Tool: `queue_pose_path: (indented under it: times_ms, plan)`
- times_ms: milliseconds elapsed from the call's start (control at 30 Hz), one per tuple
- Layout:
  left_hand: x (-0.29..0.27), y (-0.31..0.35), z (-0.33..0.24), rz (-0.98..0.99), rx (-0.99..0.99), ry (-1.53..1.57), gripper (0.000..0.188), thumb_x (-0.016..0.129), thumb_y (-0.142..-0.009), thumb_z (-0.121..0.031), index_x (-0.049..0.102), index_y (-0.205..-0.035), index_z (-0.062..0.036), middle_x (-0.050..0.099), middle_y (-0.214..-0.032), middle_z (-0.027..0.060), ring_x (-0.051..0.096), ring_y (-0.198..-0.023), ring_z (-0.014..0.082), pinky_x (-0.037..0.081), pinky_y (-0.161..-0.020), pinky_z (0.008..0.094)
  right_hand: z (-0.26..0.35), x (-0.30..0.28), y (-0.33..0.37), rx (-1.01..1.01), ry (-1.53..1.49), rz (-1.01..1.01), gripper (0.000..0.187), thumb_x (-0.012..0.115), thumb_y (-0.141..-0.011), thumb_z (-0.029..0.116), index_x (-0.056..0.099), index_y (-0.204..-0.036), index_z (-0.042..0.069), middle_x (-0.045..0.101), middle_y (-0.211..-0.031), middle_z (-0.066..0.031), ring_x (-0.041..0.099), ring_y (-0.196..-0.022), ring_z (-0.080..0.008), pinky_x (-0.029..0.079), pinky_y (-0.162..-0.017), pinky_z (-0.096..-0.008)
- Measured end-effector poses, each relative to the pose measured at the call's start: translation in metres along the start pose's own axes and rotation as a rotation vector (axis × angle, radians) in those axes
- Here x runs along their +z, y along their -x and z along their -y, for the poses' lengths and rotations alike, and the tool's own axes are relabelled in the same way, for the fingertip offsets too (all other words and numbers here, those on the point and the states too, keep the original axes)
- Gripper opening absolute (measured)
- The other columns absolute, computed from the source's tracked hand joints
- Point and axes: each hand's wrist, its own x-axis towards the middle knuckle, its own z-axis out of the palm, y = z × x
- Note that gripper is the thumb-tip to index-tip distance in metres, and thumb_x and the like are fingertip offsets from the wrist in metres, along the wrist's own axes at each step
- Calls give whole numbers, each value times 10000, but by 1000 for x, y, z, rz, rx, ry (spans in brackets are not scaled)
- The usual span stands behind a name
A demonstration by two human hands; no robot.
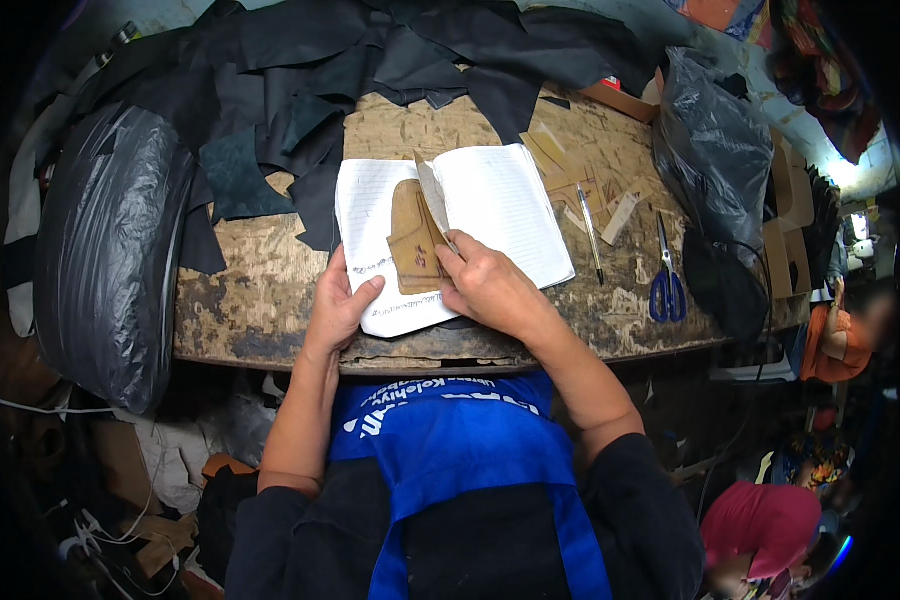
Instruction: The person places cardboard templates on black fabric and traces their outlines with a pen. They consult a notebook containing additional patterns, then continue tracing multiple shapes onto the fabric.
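Observation:
An open notebook (500, 205) with lined white pages lies on the worn wooden table in front of me. On its left page rests a brown cardboard pattern piece (407, 225) with a rounded top and drawn lines. My left hand (340, 305) grips the notebook's lower left edge, thumb on the page and fingers under it. Over the middle fold, my right hand (490, 285) pinches a second cardboard piece (432, 195), tilted up on its edge. Part of the lower pattern piece is hidden behind the tilted one and my right fingers.
Right of the notebook lie a pen (590, 232), blue-handled scissors (666, 285) and small cardboard pieces (560, 165). Black leather sheets (300, 45) cover the back. A full black plastic bag (110, 250) stands left, another bag (710, 150) right. Other people (765, 525) are at the far right.

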Motion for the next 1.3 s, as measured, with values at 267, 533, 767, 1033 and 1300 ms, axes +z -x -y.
queue_pose_path:
  times_ms: [267,533,767,1033,1300]
  plan:
    - [1,0,1,9,24,-1,587,610,-820,53,351,-1347,59,553,-1239,143,554,-1103,166,441,-944,290,-6,8,-2,-77,-23,-83,253,655,-733,50,576,-943,-68,564,-846,-189,630,-711,-339,552,-625,-376]
    - [-2,0,5,-26,25,-35,648,605,-807,59,309,-1383,62,529,-1272,148,526,-1147,180,415,-977,303,-11,18,2,92,-152,-338,474,579,-747,-43,486,-1211,-39,616,-828,-218,640,-668,-337,538,-612,-381]
    - [-3,-2,7,-41,2,-67,684,585,-797,77,267,-1402,65,490,-1315,161,494,-1193,199,392,-1003,309,-9,26,9,296,-276,-419,821,511,-758,-73,96,-1462,5,610,-722,-200,649,-625,-337,516,-584,-388]
    - [-2,-1,5,-46,19,-73,681,579,-796,86,265,-1400,72,493,-1308,168,504,-1181,198,408,-988,307,-8,32,9,300,-222,-469,783,525,-747,-71,167,-1440,-8,627,-824,-253,660,-658,-342,532,-607,-383]
    - [-2,-2,6,-43,17,-63,667,583,-793,83,284,-1389,73,514,-1278,163,522,-1153,196,420,-976,306,1,21,9,93,5,-279,550,800,-666,228,610,-1071,-92,578,-1111,-309,647,-899,-377,548,-761,-377]
